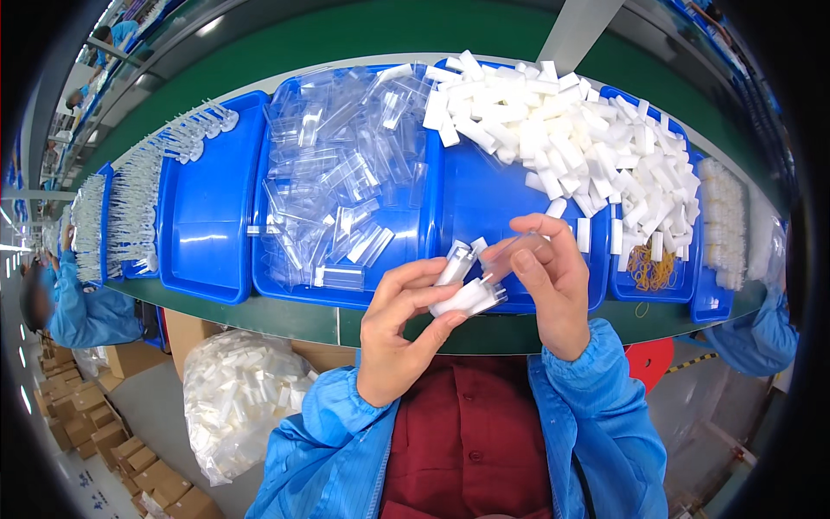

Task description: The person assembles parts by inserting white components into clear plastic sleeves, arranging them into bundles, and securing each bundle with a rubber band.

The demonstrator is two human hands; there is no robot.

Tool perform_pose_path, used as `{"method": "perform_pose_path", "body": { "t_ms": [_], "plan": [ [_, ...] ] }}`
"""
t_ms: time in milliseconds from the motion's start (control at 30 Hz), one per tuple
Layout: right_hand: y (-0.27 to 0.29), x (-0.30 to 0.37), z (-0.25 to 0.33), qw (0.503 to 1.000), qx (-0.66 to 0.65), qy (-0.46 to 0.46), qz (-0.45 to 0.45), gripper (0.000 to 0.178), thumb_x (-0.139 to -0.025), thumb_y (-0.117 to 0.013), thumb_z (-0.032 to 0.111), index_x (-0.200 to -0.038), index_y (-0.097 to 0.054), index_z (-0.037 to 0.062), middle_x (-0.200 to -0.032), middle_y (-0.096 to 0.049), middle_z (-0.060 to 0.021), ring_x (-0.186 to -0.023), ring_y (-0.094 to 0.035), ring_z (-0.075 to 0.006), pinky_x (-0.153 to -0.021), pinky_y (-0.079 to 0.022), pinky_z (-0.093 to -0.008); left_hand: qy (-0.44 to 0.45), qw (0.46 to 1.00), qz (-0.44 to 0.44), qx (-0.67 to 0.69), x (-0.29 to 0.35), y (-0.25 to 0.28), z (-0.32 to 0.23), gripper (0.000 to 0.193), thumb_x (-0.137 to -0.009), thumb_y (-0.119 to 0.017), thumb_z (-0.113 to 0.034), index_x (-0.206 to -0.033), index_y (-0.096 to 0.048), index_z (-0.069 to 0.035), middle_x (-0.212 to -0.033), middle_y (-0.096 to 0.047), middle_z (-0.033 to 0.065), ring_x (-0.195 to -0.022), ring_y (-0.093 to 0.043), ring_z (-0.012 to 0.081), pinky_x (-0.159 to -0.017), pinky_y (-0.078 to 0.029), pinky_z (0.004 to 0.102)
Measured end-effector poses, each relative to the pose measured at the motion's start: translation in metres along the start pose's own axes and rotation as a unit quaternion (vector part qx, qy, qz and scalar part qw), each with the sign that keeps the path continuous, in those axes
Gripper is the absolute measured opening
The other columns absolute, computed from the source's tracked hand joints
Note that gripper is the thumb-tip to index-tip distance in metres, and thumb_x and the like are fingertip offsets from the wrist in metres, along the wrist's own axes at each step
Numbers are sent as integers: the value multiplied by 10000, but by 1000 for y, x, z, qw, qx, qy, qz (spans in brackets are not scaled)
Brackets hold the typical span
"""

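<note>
My left hand [399,324] is closed around a few clear plastic cases with white blocks [462,298] inside them, held over the front edge of the blue trays. My right hand [558,290] pinches a clear plastic case [506,258], somewhat blurred, between thumb and fingers close beside them. Behind my hands, a blue tray [475,186] carries a heap of white blocks [553,130] that spreads onto the tray to its right. Left of that, another blue tray [398,259] holds many loose clear plastic cases [346,173].
A mostly bare blue tray [207,216] lies farther left, beside rows of white stemmed parts [134,208]. Yellow rubber bands [653,268] lie in the right tray. Below the green bench stands a bag of white blocks [242,398]. Co-workers in blue sit at both sides.
</note>
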State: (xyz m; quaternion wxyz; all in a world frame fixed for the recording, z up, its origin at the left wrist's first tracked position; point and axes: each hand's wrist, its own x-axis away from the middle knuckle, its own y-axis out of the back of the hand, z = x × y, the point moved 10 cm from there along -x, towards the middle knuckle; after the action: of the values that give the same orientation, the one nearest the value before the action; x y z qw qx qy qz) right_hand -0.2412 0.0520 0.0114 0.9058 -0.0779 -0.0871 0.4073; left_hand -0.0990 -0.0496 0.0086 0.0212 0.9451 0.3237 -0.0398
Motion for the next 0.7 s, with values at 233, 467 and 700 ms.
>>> {"method": "perform_pose_path", "body": {
  "t_ms": [233, 467, 700],
  "plan": [
    [-1, 9, -6, 999, 19, -10, 32, 313, -988, -603, 167, -1223, -469, 8, -1028, -705, -152, -929, -659, -162, -861, -512, -289, 5, 1000, -12, 7, 1, 0, 0, 268, -835, -741, 19, -1097, -685, 16, -1308, -527, 163, -1152, -617, 271, -893, -578, 340],
    [2, 19, -4, 996, 77, 48, -7, 301, -962, -641, 157, -1160, -456, 24, -1049, -692, -190, -928, -663, -185, -857, -514, -307, 11, 1000, -11, 3, 3, -3, 2, 242, -846, -727, 21, -1085, -694, 9, -1289, -542, 164, -1133, -626, 263, -886, -568, 335],
    [2, 32, 3, 985, 122, 125, 1, 307, -884, -724, 72, -1125, -541, 21, -1078, -700, -127, -909, -675, -168, -836, -519, -276, 43, 999, 0, -16, -3, -7, -1, 130, -859, -708, -13, -989, -710, -23, -1224, -595, 143, -1064, -631, 218, -836, -523, 314]
  ]
}}
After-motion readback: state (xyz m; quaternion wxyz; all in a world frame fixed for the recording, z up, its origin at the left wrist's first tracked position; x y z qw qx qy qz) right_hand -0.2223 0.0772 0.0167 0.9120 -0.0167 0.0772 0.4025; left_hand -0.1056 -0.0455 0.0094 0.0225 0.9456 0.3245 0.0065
